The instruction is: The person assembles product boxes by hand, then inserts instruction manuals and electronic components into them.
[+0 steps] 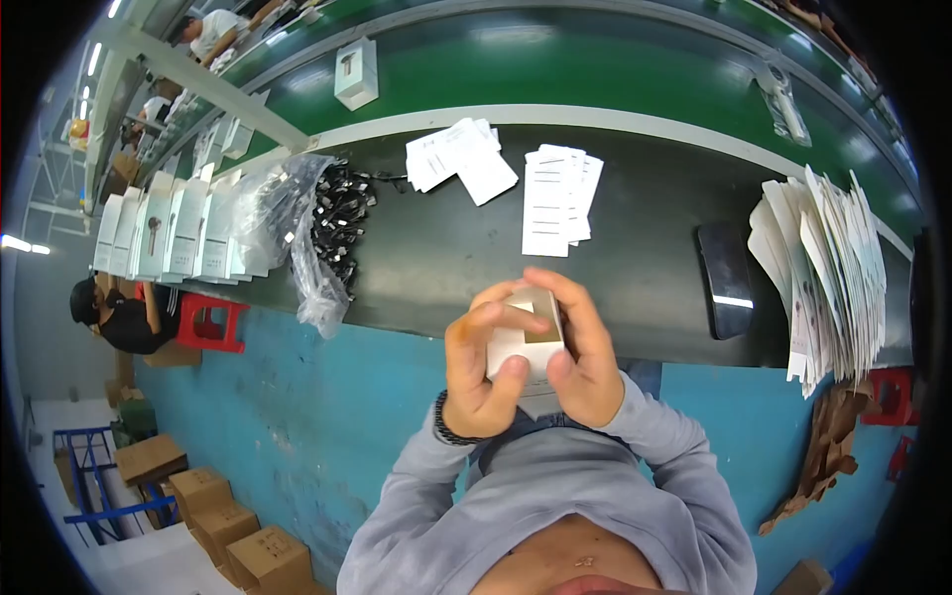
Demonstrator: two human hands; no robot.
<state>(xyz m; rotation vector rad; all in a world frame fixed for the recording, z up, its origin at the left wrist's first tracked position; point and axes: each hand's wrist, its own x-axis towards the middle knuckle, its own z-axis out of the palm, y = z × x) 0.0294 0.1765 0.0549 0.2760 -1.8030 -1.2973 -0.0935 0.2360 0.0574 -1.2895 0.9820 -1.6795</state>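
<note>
Both hands grip a small white box (526, 342) above the edge of the dark worktop (446, 268). The left hand (481, 372) pinches its left side, and the right hand (585, 362) wraps the right side. Paper slips (555, 198) lie beyond.

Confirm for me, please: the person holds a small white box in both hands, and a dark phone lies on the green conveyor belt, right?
Not quite. In the head view both hands, left hand and right hand, do hold the small white box, but the dark phone lies on the black worktable, not on the green conveyor belt.
</note>
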